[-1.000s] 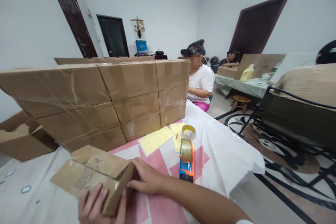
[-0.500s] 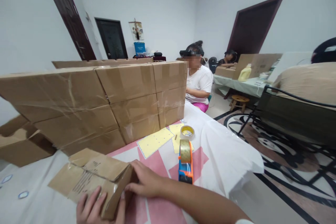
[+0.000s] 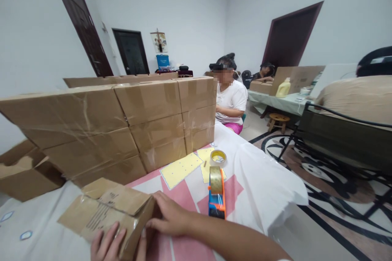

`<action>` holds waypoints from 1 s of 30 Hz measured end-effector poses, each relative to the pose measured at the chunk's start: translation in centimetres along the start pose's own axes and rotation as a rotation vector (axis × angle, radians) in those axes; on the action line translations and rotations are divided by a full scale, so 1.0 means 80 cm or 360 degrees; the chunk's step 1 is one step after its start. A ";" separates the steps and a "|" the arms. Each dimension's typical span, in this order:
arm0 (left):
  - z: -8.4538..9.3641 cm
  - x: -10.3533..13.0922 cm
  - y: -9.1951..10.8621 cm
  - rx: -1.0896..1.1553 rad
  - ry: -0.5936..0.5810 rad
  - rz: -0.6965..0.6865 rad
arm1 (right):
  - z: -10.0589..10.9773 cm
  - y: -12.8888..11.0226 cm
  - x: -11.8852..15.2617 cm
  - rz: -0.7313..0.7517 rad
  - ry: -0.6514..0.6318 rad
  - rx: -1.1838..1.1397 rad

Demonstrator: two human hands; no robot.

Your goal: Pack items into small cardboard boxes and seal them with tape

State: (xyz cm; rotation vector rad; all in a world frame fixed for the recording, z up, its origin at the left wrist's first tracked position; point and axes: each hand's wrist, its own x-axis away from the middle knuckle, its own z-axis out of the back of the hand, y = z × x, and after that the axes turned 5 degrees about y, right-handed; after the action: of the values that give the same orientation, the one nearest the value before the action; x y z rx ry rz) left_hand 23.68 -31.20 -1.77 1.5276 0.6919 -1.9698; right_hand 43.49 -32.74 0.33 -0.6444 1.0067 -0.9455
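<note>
A small cardboard box with printed marks and partly raised flaps lies tilted on the cloth at lower left. My left hand grips its near side, fingers over the top face and thumb at the end. On the right end, my right hand is wrapped round the corner; some of its fingertips are hidden behind the box. To the right of my right hand is an orange and blue tape dispenser loaded with brown tape. Just beyond it lies a loose roll of tape.
A stack of taped cardboard boxes walls off the table's far side. An open carton is at left. Across the table sits a person in a white shirt. A folding chair stands at right, near a wooden stool.
The view has tipped up slightly, so the scene sits a little lower. Both hands keep their hold on the small box, which has barely moved.
</note>
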 end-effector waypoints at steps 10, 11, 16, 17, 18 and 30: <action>0.025 -0.098 0.054 0.0340 0.0014 0.0091 | 0.047 -0.084 0.023 0.0131 0.0390 -0.0219; 0.027 -0.124 0.078 0.0391 0.0026 0.0064 | 0.067 -0.098 0.034 0.0168 0.0481 -0.0230; -0.016 -0.218 0.234 0.0849 0.0098 0.0098 | 0.200 -0.132 0.131 0.0269 0.1114 0.0109; -0.033 -0.222 0.268 0.0982 0.0051 0.0123 | 0.227 -0.130 0.157 0.0231 0.1230 0.0210; -0.050 -0.221 0.301 0.1113 0.0029 0.0170 | 0.252 -0.124 0.184 0.0170 0.1338 0.0314; -0.256 -0.126 0.482 0.1421 -0.0796 0.0836 | 0.359 0.074 0.292 -0.0444 0.1655 0.0521</action>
State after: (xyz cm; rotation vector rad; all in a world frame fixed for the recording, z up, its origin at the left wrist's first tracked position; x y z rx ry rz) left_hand 66.59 -43.70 0.94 1.3268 -0.8223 -2.1687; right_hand 76.80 -49.80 -2.17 0.0415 1.6303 -1.7211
